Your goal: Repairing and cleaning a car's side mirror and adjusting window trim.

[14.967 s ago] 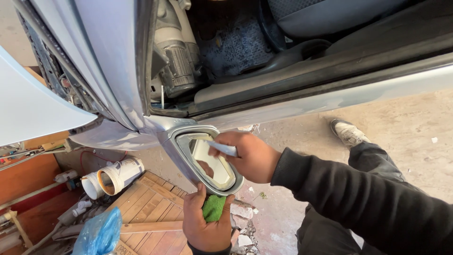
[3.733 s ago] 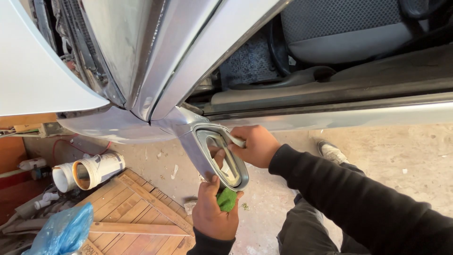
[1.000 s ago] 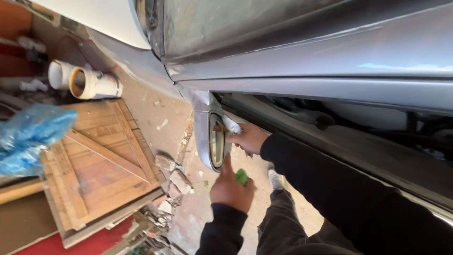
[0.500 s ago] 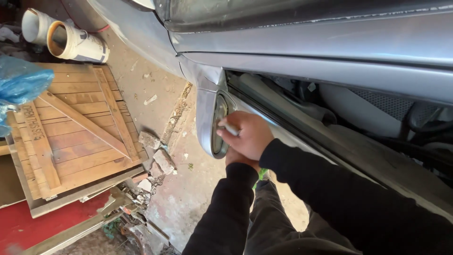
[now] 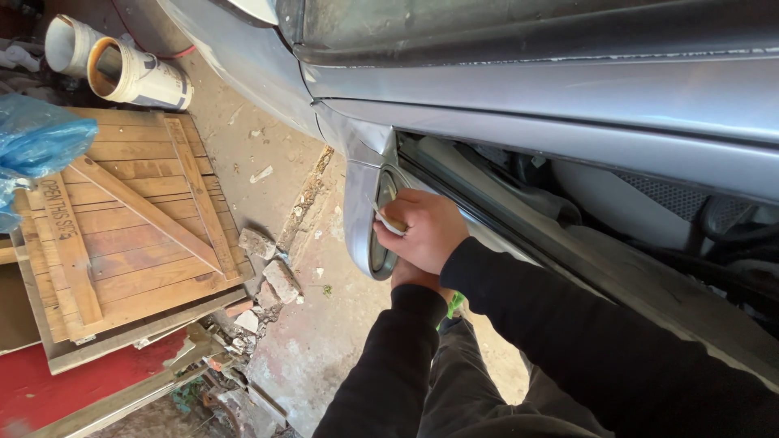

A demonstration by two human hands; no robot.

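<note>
A silver side mirror housing [image 5: 359, 212] juts from the silver car door [image 5: 568, 89]. My right hand [image 5: 423, 231] reaches into the housing's open face, pinching a small white piece with a brown edge [image 5: 389, 223] against the inside. My left hand [image 5: 412, 277] sits just below, mostly hidden behind the right wrist. A green object [image 5: 455, 304] peeks out beside it, between my two black sleeves. The mirror glass area is largely covered by my hands.
A wooden crate lid [image 5: 138, 219] lies on the dusty concrete at left, with a blue plastic bag [image 5: 36, 146] on its edge. Two white pipe pieces [image 5: 134, 75] lie beyond it. Broken stones [image 5: 272, 272] sit below the mirror. A red board [image 5: 65, 389] is at bottom left.
The view has swung round and closer to the mirror. My right hand stays in the housing; my left hand with the green object has slid up behind the right wrist.
</note>
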